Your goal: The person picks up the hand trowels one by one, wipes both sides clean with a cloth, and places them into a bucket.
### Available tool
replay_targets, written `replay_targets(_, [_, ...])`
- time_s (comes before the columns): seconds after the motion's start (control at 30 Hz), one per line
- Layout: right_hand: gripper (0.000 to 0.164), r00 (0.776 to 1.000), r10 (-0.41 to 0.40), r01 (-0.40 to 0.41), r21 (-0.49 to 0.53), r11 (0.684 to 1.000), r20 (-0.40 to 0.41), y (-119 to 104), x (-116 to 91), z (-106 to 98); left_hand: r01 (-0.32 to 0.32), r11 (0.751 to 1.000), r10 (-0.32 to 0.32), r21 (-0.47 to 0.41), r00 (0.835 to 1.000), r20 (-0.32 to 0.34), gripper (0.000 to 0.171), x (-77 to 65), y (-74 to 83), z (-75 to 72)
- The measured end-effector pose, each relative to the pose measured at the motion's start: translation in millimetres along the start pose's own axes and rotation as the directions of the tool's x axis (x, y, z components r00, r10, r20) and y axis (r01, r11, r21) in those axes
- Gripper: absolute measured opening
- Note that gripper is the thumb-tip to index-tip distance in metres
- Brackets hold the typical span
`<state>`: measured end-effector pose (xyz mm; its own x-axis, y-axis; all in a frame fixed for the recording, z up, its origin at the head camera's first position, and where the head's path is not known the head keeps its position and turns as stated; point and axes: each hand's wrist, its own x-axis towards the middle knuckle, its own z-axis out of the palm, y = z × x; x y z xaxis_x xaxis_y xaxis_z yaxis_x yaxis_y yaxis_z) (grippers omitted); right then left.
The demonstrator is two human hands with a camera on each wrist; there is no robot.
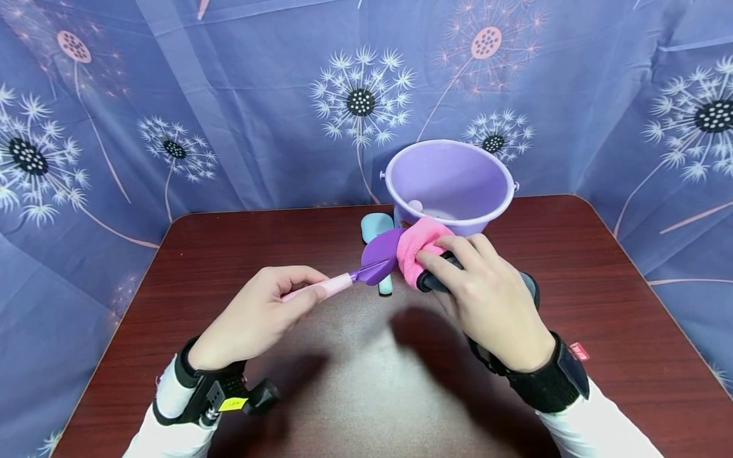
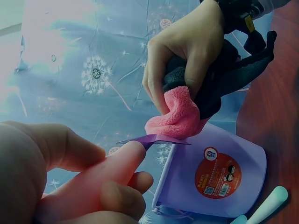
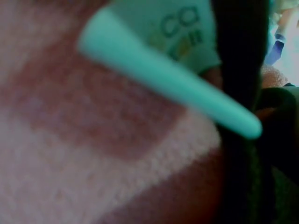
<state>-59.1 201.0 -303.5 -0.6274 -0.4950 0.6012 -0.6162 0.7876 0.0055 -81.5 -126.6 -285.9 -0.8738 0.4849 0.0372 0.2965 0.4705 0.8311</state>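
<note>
My left hand grips the pink handle of a toy shovel, whose purple blade points right. A pink and black cloth is bunched in my right hand and touches the blade's far end. In the left wrist view the pink part of the cloth lies against the thin edge of the blade. Dark cloth hangs close to the camera in the right wrist view, so the right fingers are hidden there.
Behind the hands stands a lilac bucket with a small pale round object inside. A teal shovel lies on the brown table, partly under the purple blade. Patterned blue fabric hangs around the table.
</note>
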Motion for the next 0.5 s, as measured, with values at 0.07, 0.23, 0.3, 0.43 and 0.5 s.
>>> replay_targets(0.07, [0.033, 1.000, 0.015, -0.015, -0.009, 1.000, -0.001, 2.5, -1.0, 0.0, -0.003, 1.000, 0.003, 0.000, 1.000, 0.000, 0.014, -0.5, 0.2, -0.7])
replay_targets(0.23, [0.030, 0.999, 0.042, -0.042, -0.023, 0.999, -0.014, 6.2, -2.1, -0.1, -0.008, 1.000, 0.008, -0.005, 1.000, -0.003, 0.015, -1.8, 0.9, -2.5])
replay_targets(0.3, [0.030, 0.998, 0.049, -0.050, -0.019, 0.999, -0.026, 7.0, -2.0, 0.1, -0.010, 1.000, 0.010, -0.006, 1.000, -0.003, 0.015, -2.4, 1.0, -3.3])
replay_targets(0.43, [0.032, 0.997, 0.063, -0.063, -0.004, 0.998, -0.051, 8.3, -2.1, 0.2, -0.018, 1.000, 0.018, -0.004, 1.000, 0.000, 0.015, -3.3, 1.7, -4.7])
replay_targets(0.5, [0.033, 0.996, 0.069, -0.069, 0.001, 0.998, -0.061, 8.8, -2.1, 0.4, -0.024, 1.000, 0.024, -0.007, 1.000, 0.002, 0.015, -3.6, 2.3, -5.2])
